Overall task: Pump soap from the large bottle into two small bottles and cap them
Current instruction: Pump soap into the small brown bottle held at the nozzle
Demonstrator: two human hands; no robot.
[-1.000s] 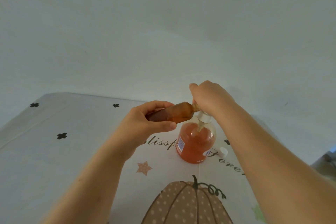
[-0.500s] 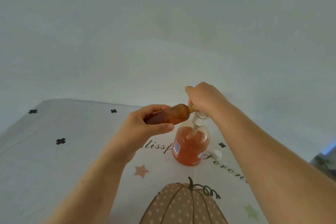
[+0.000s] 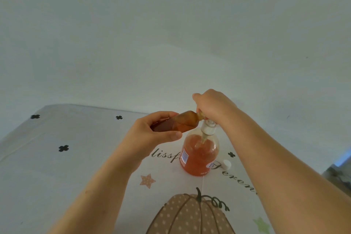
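Observation:
The large clear bottle (image 3: 198, 156) of orange soap stands on the tablecloth, its white pump collar (image 3: 208, 128) showing under my right hand (image 3: 213, 105). My right hand is curled over the pump head, which it hides. My left hand (image 3: 152, 135) grips a small amber bottle (image 3: 182, 122), held almost horizontal with its open neck at the pump spout. Soap fills part of the small bottle. A small white cap (image 3: 227, 164) lies on the cloth just right of the large bottle. The second small bottle is not in view.
The table carries a pale cloth (image 3: 57, 167) printed with black crosses, a star, lettering and a dotted pumpkin (image 3: 190, 216). A plain wall rises behind it. Something dark sits beyond the table's right edge (image 3: 338, 175).
Both hands and the bottles keep the same pose. Only the camera view has shifted slightly, first downward and then back.

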